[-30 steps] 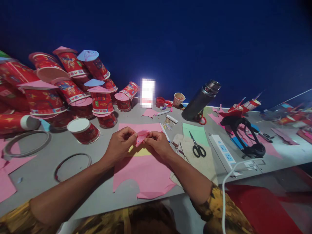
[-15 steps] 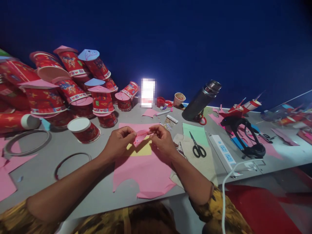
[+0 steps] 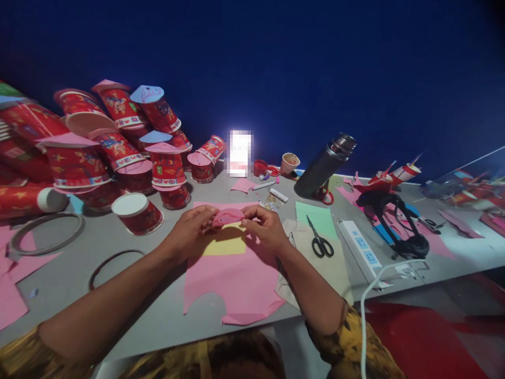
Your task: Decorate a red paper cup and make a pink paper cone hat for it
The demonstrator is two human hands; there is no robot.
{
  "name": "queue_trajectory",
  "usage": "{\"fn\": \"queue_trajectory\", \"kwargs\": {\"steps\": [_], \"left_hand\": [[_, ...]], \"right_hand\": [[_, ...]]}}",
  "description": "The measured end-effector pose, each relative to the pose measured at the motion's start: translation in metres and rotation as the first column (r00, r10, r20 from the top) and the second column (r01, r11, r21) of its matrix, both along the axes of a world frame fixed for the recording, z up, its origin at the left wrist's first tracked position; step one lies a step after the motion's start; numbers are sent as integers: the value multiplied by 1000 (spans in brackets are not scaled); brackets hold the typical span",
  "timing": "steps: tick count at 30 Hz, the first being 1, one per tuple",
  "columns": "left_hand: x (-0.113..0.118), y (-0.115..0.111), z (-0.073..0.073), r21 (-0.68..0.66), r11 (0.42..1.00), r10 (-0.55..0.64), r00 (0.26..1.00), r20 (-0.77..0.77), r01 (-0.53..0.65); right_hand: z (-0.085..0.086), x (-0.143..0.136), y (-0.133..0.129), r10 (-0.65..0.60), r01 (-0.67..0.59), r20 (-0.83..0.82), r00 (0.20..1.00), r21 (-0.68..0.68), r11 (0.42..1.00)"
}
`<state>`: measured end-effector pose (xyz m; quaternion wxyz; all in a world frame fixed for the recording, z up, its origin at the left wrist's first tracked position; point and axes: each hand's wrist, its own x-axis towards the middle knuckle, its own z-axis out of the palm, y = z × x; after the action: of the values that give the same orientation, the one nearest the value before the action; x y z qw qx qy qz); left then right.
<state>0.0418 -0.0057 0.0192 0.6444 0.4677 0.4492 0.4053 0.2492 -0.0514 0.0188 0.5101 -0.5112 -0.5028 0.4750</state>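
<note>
A small piece of pink paper (image 3: 228,217) with dark marks on it is held up between both hands, its upper edge curved. My left hand (image 3: 194,227) pinches its left end. At its right end, the thumb and fingers of my right hand (image 3: 265,227) are closed on it. Just under the hands lies a yellow paper sheet (image 3: 224,245), on top of a larger pink sheet (image 3: 236,284) with a rounded cut-out at its near edge. Black-handled scissors (image 3: 321,242) rest to the right, partly on a green sheet (image 3: 311,213) and partly on a beige cloth (image 3: 315,279).
Red paper cups (image 3: 165,163) are stacked at the left, near a white-topped cup (image 3: 136,213) and two rings. A dark thermos (image 3: 325,166), a glue stick (image 3: 279,195) and a bright screen (image 3: 240,152) stand or lie farther back. A power strip (image 3: 361,247) with a white cable sits right.
The pink paper piece has turned from a drooping, pointed shape to a flatter, wider curve between my hands. My left hand has moved slightly left.
</note>
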Motion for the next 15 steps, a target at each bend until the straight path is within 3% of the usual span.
{"fn": "queue_trajectory", "kwargs": {"steps": [8, 12, 15], "left_hand": [[-2, -4, 6, -57, 991, -112, 986, 124, 120], [-1, -7, 5, -107, 988, -101, 992, 70, 108], [0, -7, 1, -66, 994, -89, 996, -17, 88]], "right_hand": [[1, 2, 7, -64, 44, -168, 984, -123, 991], [-2, 1, 7, -78, 49, -186, 979, -154, 987], [-3, 1, 6, -72, 54, -154, 985, -118, 992]]}}
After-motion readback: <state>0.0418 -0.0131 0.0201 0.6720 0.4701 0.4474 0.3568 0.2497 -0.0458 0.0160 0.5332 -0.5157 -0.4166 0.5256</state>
